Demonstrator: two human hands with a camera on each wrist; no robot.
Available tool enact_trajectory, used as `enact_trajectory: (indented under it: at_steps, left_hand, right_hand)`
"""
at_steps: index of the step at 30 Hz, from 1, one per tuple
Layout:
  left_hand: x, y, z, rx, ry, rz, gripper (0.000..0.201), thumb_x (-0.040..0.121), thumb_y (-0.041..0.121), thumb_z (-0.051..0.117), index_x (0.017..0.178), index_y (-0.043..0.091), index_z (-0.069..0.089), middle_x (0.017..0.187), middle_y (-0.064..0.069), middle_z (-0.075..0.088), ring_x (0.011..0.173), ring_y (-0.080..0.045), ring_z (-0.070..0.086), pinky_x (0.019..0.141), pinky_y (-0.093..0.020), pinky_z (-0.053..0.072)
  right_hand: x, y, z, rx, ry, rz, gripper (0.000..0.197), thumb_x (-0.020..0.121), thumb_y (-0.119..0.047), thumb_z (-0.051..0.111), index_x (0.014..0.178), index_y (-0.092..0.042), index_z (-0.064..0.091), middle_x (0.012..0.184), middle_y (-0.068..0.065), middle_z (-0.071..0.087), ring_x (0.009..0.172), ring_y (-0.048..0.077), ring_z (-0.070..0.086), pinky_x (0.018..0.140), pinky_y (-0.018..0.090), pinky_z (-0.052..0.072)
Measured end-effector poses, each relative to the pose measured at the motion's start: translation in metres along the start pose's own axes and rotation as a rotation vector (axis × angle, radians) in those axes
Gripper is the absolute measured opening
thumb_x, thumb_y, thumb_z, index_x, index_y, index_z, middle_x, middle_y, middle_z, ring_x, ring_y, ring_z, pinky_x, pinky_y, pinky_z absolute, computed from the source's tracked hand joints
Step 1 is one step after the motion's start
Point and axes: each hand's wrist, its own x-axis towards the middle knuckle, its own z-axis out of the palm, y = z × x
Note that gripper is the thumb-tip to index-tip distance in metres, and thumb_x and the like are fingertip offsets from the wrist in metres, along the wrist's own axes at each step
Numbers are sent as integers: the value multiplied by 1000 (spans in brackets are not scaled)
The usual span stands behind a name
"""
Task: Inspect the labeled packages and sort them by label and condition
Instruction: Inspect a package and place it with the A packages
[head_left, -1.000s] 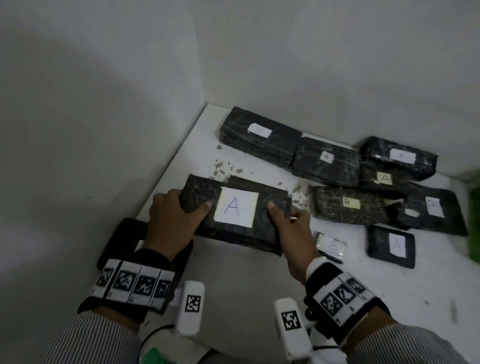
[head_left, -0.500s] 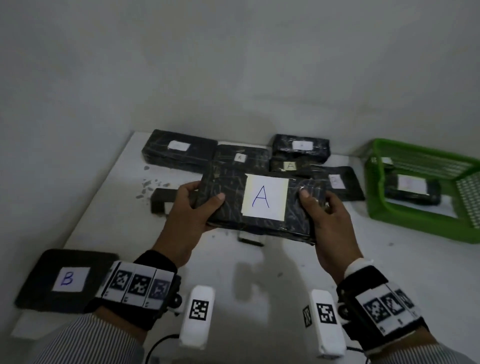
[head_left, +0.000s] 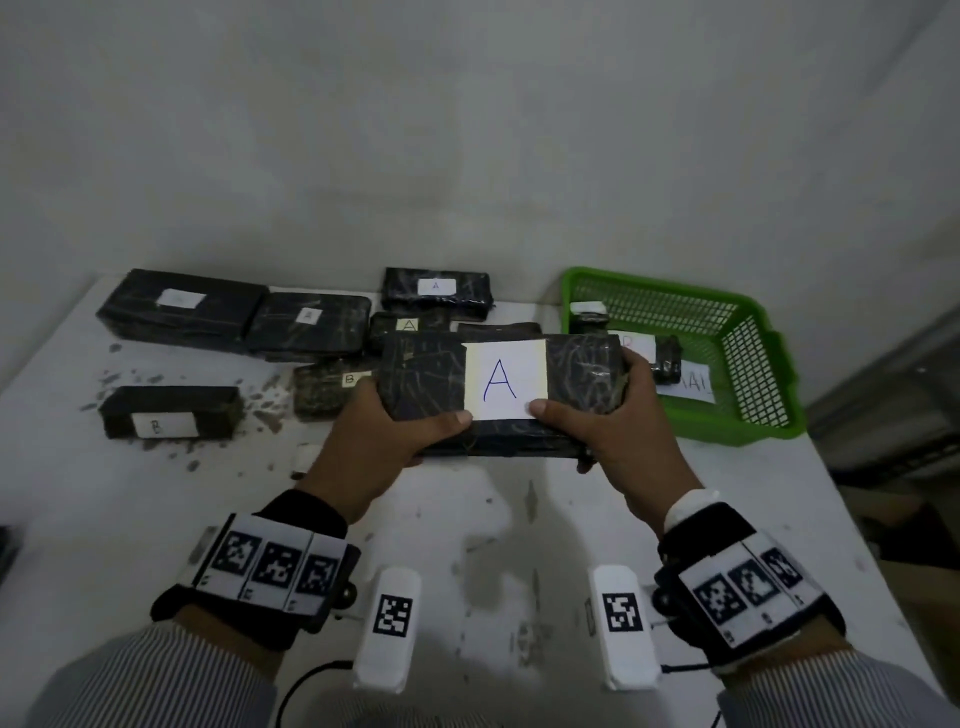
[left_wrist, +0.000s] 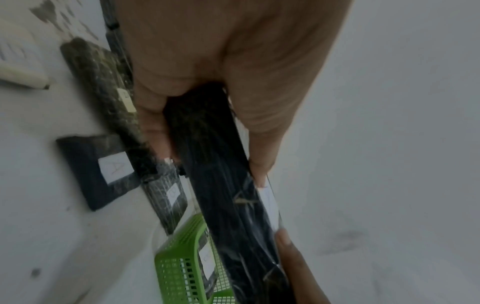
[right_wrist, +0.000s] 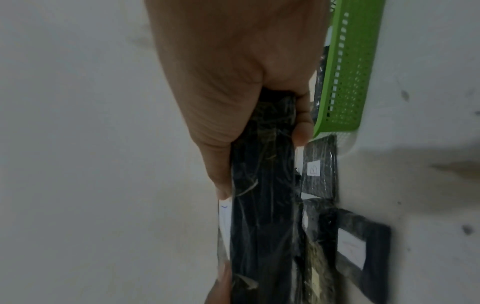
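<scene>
Both hands hold a large black wrapped package (head_left: 426, 384) with a white label "A" above the white table (head_left: 156, 499). My left hand (head_left: 374, 436) grips its left end, thumb on top by the label. My right hand (head_left: 618, 431) grips the right end the same way. The wrist views show the package (left_wrist: 221, 185) (right_wrist: 262, 216) edge-on between thumb and fingers. Several other black packages lie at the back: one with an unreadable label (head_left: 176, 306), ones marked A (head_left: 311, 325) (head_left: 436, 291), and ones marked B (head_left: 171, 415) (head_left: 324, 387).
A green mesh basket (head_left: 748, 364) stands at the back right with a labelled black package (head_left: 660, 353) and a paper sign inside. Dark crumbs are scattered over the table's left part. Walls close the back and left. The table's right edge drops off beside the basket.
The package marked A has been lifted off the table and carried to the right, toward the basket. The head view has swung right, so the basket is now in sight.
</scene>
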Motion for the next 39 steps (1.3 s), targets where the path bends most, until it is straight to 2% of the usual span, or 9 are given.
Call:
enact_trajectory:
  at_steps: [3,5,11,16,18,23,28,33,39]
  left_hand:
    - [-4,-3,16,69,96,42,100,39,58,93,123,18,55,116,2,71,103,-16,71,89,-40,60]
    - [-7,-3,21,122,129,67,98,44,54,96,124,18,52,118,3,68,104,-16,68,90,-41,59]
    - [-13,6,26,174,224,102,64,61,48,93,105,23,54,103,7,66,92,-7,65,73,-22,53]
    - [-18,-5,28,191,296,113,73,63,46,92,115,18,50,106,8,63,96,-6,62,68,-15,45]
    - [-19,-6,30,124,336,131,66,65,47,91,112,23,51,105,11,64,96,-4,63,72,-17,48]
    - [-9,-9,19,-106,482,4,61,70,66,80,111,23,64,104,6,73,97,-14,71,91,-42,59]
    - [-9,-13,14,-92,433,6,52,77,59,79,113,23,65,106,7,73,98,-12,71,84,-32,59]
    - [-16,-5,22,107,399,93,58,76,57,79,112,20,52,103,13,63,89,6,58,66,-9,39]
    - [-15,1,31,154,441,157,64,67,55,87,107,27,47,106,10,58,88,7,55,66,-7,37]
  right_hand:
    - [2,5,-12,-65,-89,0,130,51,-44,102,154,-28,25,138,-8,60,120,13,64,95,33,57]
    - [2,7,-15,-86,-142,34,135,45,-50,101,154,-26,24,136,-9,61,121,11,64,105,36,54]
    - [0,16,-5,-149,-40,-24,129,50,-40,103,151,-23,24,137,-3,58,120,17,62,106,43,53]
    - [-2,12,9,-106,-13,-19,117,59,-45,98,149,-27,26,132,-6,60,115,15,64,103,42,55]
    - [-1,10,14,-99,46,-20,108,62,-49,95,144,-25,30,127,-5,62,110,16,65,99,41,56]
    - [-4,6,25,-126,46,-29,91,65,-39,96,128,-24,33,108,-12,61,93,4,64,81,29,56]
    - [0,1,30,-89,100,46,77,74,-57,85,125,-26,37,105,-11,63,94,10,66,89,42,59]
    - [1,-3,30,-157,172,-44,67,77,-55,83,120,-26,39,100,-16,62,88,0,63,64,15,44]
    - [-3,3,40,-277,198,-129,101,55,-71,88,130,-26,36,124,2,60,107,20,63,88,38,57]
